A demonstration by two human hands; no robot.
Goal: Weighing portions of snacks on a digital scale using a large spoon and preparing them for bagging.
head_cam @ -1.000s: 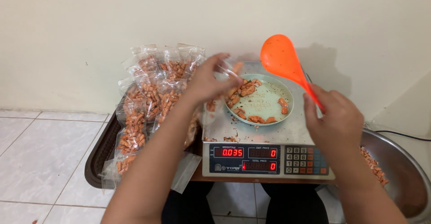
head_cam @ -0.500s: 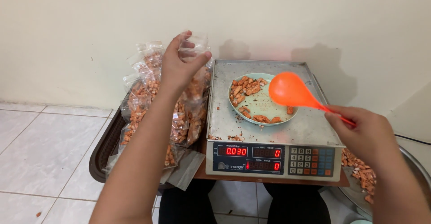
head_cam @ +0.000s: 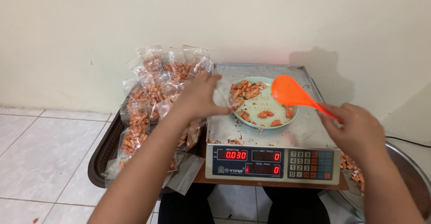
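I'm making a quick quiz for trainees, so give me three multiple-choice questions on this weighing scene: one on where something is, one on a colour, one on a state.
1. Where is the plate?
A. on the scale pan
B. on the floor
C. in the metal bowl

2. What colour is the spoon?
A. green
B. orange
C. white

3. How is the right hand?
A. empty and flat
B. gripping the spoon handle
C. pressing the keypad

Answers: 1 A, it sits on the scale's steel pan. 2 B, bright orange. 3 B, fingers close round the handle.

Clear snack bags (head_cam: 152, 98) piled left of the scale's red-lit screen (head_cam: 247, 155) (front panel).
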